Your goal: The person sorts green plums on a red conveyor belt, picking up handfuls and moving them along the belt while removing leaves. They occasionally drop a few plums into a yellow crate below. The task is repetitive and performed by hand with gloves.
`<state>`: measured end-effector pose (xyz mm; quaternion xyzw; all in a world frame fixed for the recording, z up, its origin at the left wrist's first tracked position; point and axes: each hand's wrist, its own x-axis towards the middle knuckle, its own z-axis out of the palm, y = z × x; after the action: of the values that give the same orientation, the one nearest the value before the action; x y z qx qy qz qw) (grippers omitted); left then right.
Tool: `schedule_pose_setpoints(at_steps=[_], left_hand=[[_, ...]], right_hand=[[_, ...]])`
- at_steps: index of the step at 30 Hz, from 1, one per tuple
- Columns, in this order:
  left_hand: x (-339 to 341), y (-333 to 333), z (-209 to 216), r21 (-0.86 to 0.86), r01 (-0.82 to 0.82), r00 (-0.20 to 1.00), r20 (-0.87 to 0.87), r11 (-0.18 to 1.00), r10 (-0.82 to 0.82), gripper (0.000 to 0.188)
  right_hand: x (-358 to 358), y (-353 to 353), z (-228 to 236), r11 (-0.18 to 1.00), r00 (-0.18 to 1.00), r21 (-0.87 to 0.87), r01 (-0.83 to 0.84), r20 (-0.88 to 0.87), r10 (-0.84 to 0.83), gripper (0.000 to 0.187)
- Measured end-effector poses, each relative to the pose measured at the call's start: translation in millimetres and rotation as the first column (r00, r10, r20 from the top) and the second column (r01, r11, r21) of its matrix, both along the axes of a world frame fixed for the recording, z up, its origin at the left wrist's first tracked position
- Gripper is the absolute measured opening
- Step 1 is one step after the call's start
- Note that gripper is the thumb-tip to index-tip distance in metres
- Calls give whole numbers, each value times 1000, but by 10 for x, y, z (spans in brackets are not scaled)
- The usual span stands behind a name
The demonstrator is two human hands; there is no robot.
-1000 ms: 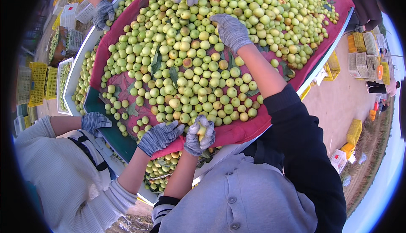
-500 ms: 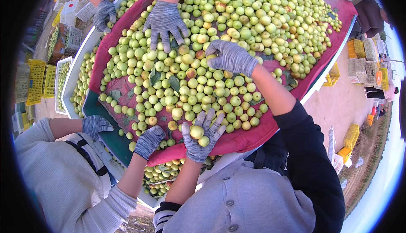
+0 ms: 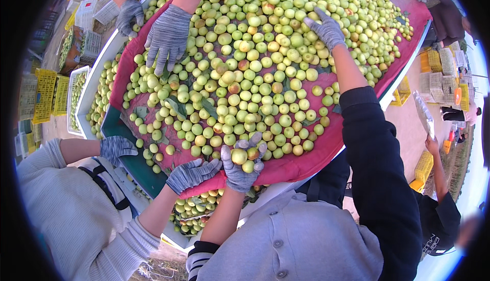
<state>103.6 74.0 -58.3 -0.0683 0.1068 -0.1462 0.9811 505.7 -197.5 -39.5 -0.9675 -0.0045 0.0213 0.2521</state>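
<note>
A heap of small round green fruit, some blushed brown, lies on a red cloth. My left hand, in a grey glove, is palm up at the cloth's near edge. Its fingers curl around a few green fruits. Farther off to the right, my gloved right hand reaches onto the heap with fingers stretched and apart. Nothing shows in its grip, though fruit lies right under its fingertips. Several leaves are mixed in with the fruit.
A co-worker's gloved hand is close beside my left hand. Another person's gloved hand is over the heap's far left. Fruit also fills a lower bin. Yellow crates stand at left; a person is at right.
My right hand has moved farther out and right, its fingers opening. My left hand has curled more around its fruit, now with one more showing. The far co-worker's hand has shifted left.
</note>
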Motion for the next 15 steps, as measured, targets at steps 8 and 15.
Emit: schedule_pose_setpoints(at_steps=[8, 15], left_hand=[[17, -34, 0, 70, 5, 997, 81, 998, -10, 54], [68, -65, 133, 67, -4, 1000, 13, 998, 4, 48]], right_hand=[[-580, 882, -16, 919, 921, -67, -389, -30, 388, 59], [-1719, 1146, -98, 847, 830, -181, -500, 177, 528, 48]])
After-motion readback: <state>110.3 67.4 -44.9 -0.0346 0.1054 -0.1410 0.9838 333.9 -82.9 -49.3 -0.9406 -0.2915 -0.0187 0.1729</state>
